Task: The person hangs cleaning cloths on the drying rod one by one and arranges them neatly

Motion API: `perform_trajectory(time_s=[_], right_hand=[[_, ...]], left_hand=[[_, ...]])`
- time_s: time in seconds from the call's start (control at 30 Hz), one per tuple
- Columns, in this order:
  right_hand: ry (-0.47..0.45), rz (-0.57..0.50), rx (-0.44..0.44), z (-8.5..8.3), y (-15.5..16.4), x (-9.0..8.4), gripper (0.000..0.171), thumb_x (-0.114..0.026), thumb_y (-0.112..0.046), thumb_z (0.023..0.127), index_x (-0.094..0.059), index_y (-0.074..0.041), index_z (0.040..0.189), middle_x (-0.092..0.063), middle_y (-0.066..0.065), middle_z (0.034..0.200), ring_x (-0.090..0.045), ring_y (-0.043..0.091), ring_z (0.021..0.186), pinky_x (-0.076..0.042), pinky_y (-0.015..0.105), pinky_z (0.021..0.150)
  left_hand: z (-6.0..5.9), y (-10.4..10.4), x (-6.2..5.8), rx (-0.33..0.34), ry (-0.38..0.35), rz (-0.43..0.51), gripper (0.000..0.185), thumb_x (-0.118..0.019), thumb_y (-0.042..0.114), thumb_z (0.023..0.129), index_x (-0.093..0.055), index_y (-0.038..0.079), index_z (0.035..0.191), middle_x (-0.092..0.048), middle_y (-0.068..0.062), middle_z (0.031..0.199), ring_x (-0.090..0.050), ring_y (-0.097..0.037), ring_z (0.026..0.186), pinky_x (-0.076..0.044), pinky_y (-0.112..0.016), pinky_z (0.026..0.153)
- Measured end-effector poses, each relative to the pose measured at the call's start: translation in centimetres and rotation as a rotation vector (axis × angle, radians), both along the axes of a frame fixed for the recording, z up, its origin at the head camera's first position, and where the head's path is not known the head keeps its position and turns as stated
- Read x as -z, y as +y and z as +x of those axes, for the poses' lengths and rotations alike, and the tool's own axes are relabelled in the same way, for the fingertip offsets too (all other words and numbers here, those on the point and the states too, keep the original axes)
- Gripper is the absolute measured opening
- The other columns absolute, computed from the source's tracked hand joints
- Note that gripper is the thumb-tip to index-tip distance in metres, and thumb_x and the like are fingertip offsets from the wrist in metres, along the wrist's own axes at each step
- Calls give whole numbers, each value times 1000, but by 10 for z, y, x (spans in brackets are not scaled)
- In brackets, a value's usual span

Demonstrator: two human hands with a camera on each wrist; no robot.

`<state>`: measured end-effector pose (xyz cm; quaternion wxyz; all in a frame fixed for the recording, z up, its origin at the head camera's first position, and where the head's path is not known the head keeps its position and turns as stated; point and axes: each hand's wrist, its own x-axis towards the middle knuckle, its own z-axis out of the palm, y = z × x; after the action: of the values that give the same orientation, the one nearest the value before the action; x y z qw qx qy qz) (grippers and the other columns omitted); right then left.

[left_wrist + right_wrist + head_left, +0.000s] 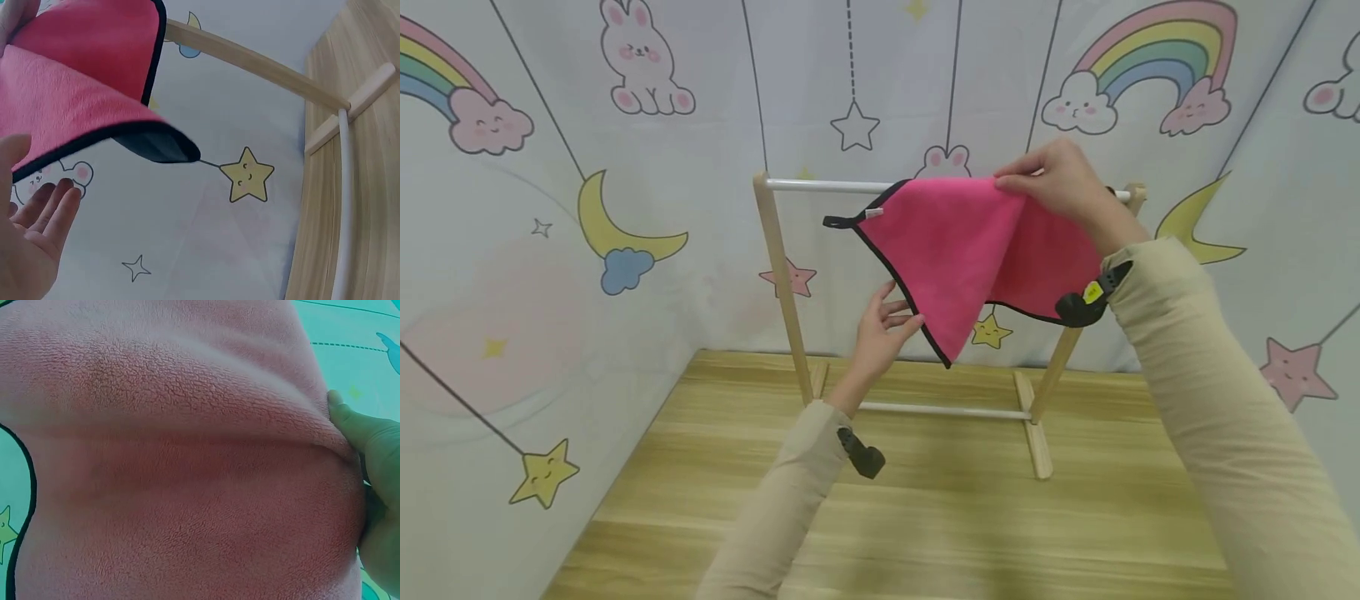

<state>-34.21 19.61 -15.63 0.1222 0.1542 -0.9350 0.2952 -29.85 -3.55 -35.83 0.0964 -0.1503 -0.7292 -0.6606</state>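
Note:
A pink towel (pixel 955 242) with black edging and a small black loop hangs over the white top bar (pixel 820 186) of a wooden rack (pixel 778 275). My right hand (pixel 1017 183) pinches a fold of the towel up at the bar. The right wrist view is filled by the towel (pixel 175 456), with my thumb (pixel 353 425) pressed into it. My left hand (pixel 901 315) is open by the towel's lower left edge, fingers straight and holding nothing. In the left wrist view the towel (pixel 75 81) hangs just above that open left hand (pixel 47 209).
The rack stands at the back of a wooden table (pixel 925 517), with a lower white bar (pixel 943 411) between its feet. Cartoon-printed fabric walls (pixel 550 250) close in the left, back and right sides.

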Motion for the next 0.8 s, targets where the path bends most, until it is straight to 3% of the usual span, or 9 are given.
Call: perform_trajectory(time_s=[0.13, 0.33, 0.43, 0.57, 0.63, 0.8], right_hand=[[-5, -7, -2, 2, 0, 0, 35, -66, -32, 82, -67, -11, 111, -64, 10, 106, -54, 14, 87, -42, 21, 69], [11, 33, -64, 6, 1, -4, 29, -66, -23, 83, -68, -9, 109, -66, 11, 102, -55, 15, 86, -44, 19, 66], [58, 63, -76, 6, 0, -4, 25, -65, -19, 84, -69, -7, 106, -67, 12, 100, -56, 15, 84, -44, 17, 64], [138, 93, -41, 6, -4, -4, 22, -64, -17, 85, -70, -7, 103, -67, 11, 98, -55, 14, 81, -43, 18, 63], [182, 87, -13, 5, -6, -4, 23, -62, -19, 86, -69, -7, 104, -67, 10, 98, -55, 15, 81, -41, 19, 63], [250, 7, 73, 3, -7, -3, 26, -61, -24, 87, -69, -8, 106, -68, 9, 98, -55, 13, 84, -40, 16, 66]], left_hand=[[3, 11, -2, 4, 4, -12, 59, -64, 10, 84, -34, 7, 135, -61, -17, 102, -61, -25, 90, -52, -29, 75], [9, 7, -2, -83, 183, 7, 46, -61, 3, 84, -42, 4, 127, -61, -19, 90, -60, -28, 78, -52, -28, 65], [19, 0, -14, -105, 249, -4, 49, -59, 2, 86, -40, 4, 132, -60, -21, 91, -59, -30, 79, -50, -27, 64], [21, -7, -28, -112, 311, 7, 51, -56, 1, 86, -39, 5, 134, -58, -21, 93, -58, -28, 79, -48, -21, 62], [16, -11, -32, -110, 349, 29, 52, -56, 0, 86, -40, 7, 135, -58, -19, 92, -58, -22, 78, -48, -18, 59], [20, -24, -66, -132, 418, 56, 50, -53, -3, 87, -40, 6, 135, -55, -17, 91, -54, -16, 78, -46, -15, 57]])
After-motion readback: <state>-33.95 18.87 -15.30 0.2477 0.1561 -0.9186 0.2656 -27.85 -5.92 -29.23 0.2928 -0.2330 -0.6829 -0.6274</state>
